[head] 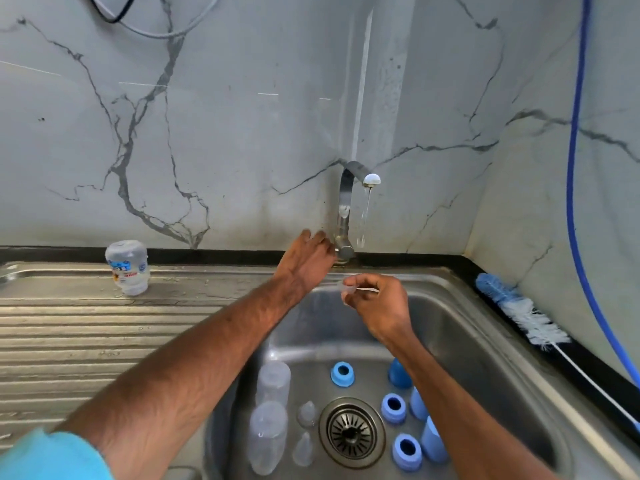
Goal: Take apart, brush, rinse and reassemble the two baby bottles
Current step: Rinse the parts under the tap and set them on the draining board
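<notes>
Down on the floor of the steel sink, nearest the camera, lie the parts of the taken-apart bottles. Two clear bottle bodies lie end to end at the left. Two clear teats lie between them and the drain. Right of the drain sit three blue screw collars, openings upward, and three blue caps partly hidden by the right forearm.

Over the basin the right hand has its fingers curled, pinching a small clear teat-like piece at the fingertips. Beyond it the left hand reaches with fingers stretched out nearly straight, touching the base of the tap; it holds nothing. A thin stream of water falls from the spout.

Farther left, on the worktop's ribbed steel drainer, a clear bottle stands upside down. It has blue, red and yellow print that is too blurred to read. At the right, a blue-and-white bottle brush lies along the black edge.
</notes>
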A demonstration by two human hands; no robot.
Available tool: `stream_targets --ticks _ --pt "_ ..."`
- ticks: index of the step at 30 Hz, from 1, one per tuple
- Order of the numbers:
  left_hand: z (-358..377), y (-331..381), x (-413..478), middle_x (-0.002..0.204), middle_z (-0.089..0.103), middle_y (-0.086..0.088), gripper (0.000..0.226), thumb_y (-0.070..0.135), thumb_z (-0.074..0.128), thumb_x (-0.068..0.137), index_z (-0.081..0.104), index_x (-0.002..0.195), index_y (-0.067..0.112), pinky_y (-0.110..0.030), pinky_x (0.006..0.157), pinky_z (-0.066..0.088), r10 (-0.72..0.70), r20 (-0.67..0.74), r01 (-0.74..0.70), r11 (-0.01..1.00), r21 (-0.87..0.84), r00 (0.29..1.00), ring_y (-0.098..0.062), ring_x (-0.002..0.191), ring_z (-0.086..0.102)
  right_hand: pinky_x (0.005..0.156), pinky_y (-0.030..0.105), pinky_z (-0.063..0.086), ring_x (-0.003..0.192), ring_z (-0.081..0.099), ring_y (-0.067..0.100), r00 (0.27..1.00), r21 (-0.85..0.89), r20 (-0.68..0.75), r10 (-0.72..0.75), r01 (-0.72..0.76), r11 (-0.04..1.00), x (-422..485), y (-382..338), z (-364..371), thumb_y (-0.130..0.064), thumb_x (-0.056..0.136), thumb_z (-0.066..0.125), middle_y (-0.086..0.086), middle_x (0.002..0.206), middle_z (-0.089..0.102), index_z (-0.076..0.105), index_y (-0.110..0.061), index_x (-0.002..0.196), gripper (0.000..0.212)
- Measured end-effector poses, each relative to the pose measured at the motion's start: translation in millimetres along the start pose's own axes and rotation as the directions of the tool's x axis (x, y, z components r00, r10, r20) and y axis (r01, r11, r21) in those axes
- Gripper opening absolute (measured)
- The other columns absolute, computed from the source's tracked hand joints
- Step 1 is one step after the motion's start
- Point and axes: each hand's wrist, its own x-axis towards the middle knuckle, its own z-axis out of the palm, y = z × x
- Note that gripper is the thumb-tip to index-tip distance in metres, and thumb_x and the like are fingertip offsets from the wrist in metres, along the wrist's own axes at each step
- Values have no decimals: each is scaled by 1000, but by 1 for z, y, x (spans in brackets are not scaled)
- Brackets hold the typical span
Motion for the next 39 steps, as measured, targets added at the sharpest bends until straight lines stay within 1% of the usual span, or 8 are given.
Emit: stream_targets --ticks 5,10,15,21,29,32,35,39 --pt "1 -3 -24 166 28 -10 83 6 65 92 19 161 8 -46 116 38 -39 119 89 887 -453 992 -27 146 34 78 24 63 84 75 2 999 -6 -24 -34 33 999 -5 -4 5 -6 80 87 -13 94 76 74 -26 95 29" --pt "5 26 -60 161 35 -13 89 3 63 86 16 161 11 -46 115 39 -200 233 304 509 -805 952 -31 146 34 74 16 60 88 71 1 982 -23 -133 -135 133 991 -5 -8 0 -10 76 90 -15 93 74 68 -35 95 38" --pt "25 58 -83 144 53 -4 62 8 65 90 44 147 17 -32 104 47 -263 287 356 273 -894 921 -19 129 51 74 18 60 86 72 2 981 -66 -150 -120 112 992 -6 -2 -8 -9 76 90 -13 94 74 67 -34 98 40" --pt "33 72 -85 132 58 7 55 2 65 88 49 137 21 -13 83 44 -265 210 280 262 -924 941 -9 113 55 68 13 56 86 71 1 988 -114 -98 -122 111 987 -8 -2 -7 -10 77 90 -12 93 74 68 -32 99 37" --pt "26 76 -89 128 63 8 54 4 64 90 49 139 21 -23 89 53 -338 141 218 201 -955 930 -5 107 60 78 19 61 88 71 3 990 -163 -63 -123 112 980 -13 -5 -4 -9 79 88 -12 94 73 68 -29 98 34" --pt "20 76 -88 120 67 14 43 12 70 93 55 131 24 -23 88 55 -386 141 181 70 -981 912 0 102 63 83 27 63 89 72 7 998 -178 -37 -51 43 983 -15 -6 -2 -6 81 87 -7 97 74 72 -19 106 32" --pt "13 75 -83 114 70 10 35 17 74 93 62 125 17 -22 85 58 -443 92 74 -57 -996 892 -3 100 67 73 18 59 82 73 6 997 -180 -47 -68 58 982 -15 -10 0 -21 82 87 -8 86 75 75 -21 96 19" --pt "9 76 -79 108 73 13 31 7 74 91 70 121 17 -15 83 55 -516 48 -15 -117 -993 855 -2 100 69 69 34 65 69 78 20 987 -8 40 158 -158 987 -17 -10 -2 -34 89 78 5 75 78 78 -9 85 25"
